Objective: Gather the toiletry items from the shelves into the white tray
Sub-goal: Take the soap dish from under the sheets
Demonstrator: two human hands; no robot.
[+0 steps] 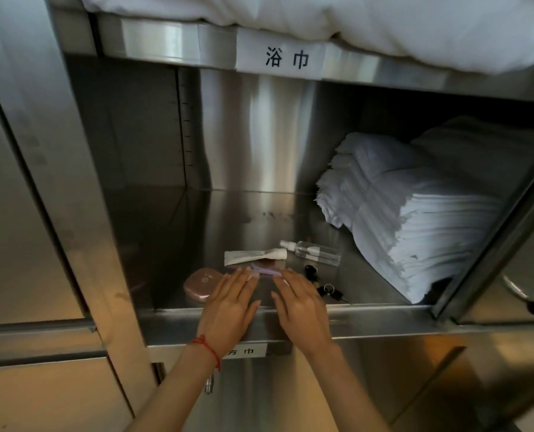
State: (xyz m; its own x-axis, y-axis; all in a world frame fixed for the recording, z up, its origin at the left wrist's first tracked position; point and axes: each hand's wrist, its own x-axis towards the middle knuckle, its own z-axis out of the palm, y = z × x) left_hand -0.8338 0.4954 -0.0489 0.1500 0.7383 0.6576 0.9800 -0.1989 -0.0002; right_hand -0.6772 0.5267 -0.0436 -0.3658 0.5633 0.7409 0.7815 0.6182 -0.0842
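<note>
Reaching into the lower-centre shelf (197, 219), the left hand (228, 304) and right hand (303, 310) are laid flat, fingers straight, gripping nothing, fingertips at the purple razor (267, 272). Tube (253, 256), spray bottle (315, 251) and pink compact (200, 285) remain ungathered; no white tray is seen.

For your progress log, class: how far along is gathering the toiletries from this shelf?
Done: nothing visibly; no white tray shows in this view. In hand: the left hand and right hand reach flat toward the purple razor, with no grip on it yet. Left on the shelf: the white tube, clear spray bottle and pink compact. Black keys lie beside them.
</note>
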